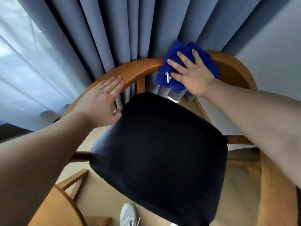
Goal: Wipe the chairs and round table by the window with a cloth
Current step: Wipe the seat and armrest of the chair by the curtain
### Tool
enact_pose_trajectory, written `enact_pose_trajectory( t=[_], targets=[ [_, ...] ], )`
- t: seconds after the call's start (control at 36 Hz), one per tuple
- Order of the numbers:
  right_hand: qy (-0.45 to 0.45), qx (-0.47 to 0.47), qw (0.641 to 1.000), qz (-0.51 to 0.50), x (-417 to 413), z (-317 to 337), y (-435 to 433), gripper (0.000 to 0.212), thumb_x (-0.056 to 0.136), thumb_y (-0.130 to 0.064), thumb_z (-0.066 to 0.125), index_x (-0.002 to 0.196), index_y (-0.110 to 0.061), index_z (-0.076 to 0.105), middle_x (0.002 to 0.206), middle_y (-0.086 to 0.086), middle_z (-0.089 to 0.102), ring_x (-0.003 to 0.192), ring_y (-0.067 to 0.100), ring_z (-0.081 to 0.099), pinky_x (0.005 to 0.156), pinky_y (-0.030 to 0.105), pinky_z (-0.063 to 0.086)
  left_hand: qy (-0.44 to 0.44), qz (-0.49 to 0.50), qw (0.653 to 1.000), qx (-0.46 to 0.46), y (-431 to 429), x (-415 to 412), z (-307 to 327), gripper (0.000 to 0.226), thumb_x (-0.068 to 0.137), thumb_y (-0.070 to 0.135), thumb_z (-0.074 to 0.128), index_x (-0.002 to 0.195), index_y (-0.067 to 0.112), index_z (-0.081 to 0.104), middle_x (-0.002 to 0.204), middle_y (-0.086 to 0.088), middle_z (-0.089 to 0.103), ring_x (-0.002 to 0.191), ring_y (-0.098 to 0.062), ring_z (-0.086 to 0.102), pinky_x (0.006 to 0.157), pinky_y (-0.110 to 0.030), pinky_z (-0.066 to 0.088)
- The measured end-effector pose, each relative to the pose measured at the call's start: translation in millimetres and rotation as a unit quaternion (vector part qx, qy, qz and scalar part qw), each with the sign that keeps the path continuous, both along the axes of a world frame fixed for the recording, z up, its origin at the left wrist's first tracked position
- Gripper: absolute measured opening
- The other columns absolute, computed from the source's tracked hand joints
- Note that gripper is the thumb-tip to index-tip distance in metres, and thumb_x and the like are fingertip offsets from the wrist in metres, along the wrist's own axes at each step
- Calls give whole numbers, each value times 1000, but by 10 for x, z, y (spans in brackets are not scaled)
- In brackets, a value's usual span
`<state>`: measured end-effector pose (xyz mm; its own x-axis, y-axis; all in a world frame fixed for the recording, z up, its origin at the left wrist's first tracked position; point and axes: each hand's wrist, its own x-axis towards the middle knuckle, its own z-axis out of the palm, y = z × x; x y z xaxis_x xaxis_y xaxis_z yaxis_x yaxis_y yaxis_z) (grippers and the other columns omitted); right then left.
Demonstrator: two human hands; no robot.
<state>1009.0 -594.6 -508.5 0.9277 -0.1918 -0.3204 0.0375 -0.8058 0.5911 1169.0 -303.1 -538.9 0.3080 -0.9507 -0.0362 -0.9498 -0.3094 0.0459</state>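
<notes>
From the head camera, a wooden chair (140,67) stood close against the window drapes, its curved top rail sweeping from the left round to the right, and its dark padded seat (159,152) filled the middle of the view. The blue cloth (206,61) lay bunched over the top rail at the back right. Part of it hung down in front of the rail, and a small white tag showed on that part. The right hand (193,77) lay on top of the cloth with fingers spread and straight, pressing it to the rail rather than clutching it. The left hand (99,103) rested flat on the left stretch of the same rail, fingers together and extended, thumb down near the seat edge, holding nothing.

Heavy grey-blue curtains (114,30) hung in folds directly behind the rail and touched it, so the cloth was crowded against the fabric. A pale sheer curtain (19,62) covered the window at the left. A plain wall (276,46) rose at the right. A short wooden spindle (140,85) joined rail and seat. At the lower left the curved edge of the wooden round table (48,209) came in just beside the seat. A grey shoe (128,214) stood on the beige floor (101,185) between table and chair.
</notes>
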Motion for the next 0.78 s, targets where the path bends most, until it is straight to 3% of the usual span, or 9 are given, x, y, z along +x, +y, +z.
enact_pose_trajectory(
  t=[0.17,0.25,0.36,0.44,0.64,0.78],
  targets=[
    [-10,41,999,-32,-118,240,77,63,94,-22,54,151,-28,27,163,5,-9,148,37,-5,115,64,7,24,4,1000,-10,12,-25,48,86,70,40,48,147,6,29,153,-12,26,142,-25,26,116,-37,17],
    [-26,68,996,-59,-306,447,153,64,93,-22,56,150,-28,28,163,5,-5,148,37,-2,115,63,8,45,11,999,8,11,-55,118,82,75,37,47,149,8,25,156,-11,21,144,-24,19,118,-35,12],
    [-56,114,987,-94,-648,737,301,61,94,-24,55,149,-28,30,163,6,0,148,37,0,114,62,8,65,32,997,-4,29,-139,271,77,78,15,62,147,5,29,155,-15,23,144,-29,18,117,-35,9],
    [-75,159,978,-116,-903,973,501,63,92,-21,56,149,-26,32,163,6,3,147,37,2,115,61,8,83,43,995,-35,85,-329,534,70,79,13,57,144,2,33,151,-18,31,141,-32,24,116,-37,12],
    [-166,246,940,-171,-1542,1573,1107,69,76,-8,71,140,-21,48,160,8,22,144,40,20,110,62,21,144,-10,989,-34,424,-1027,1225,57,80,9,58,136,6,47,141,-13,47,134,-31,38,113,-44,29],
    [-211,285,892,-281,-2038,2019,1539,69,79,-19,71,142,-26,45,161,2,19,145,34,17,113,55,21,190,14,978,-82,709,-1456,1788,53,86,12,59,138,11,46,143,-6,45,135,-24,37,110,-39,34]
  ],
)
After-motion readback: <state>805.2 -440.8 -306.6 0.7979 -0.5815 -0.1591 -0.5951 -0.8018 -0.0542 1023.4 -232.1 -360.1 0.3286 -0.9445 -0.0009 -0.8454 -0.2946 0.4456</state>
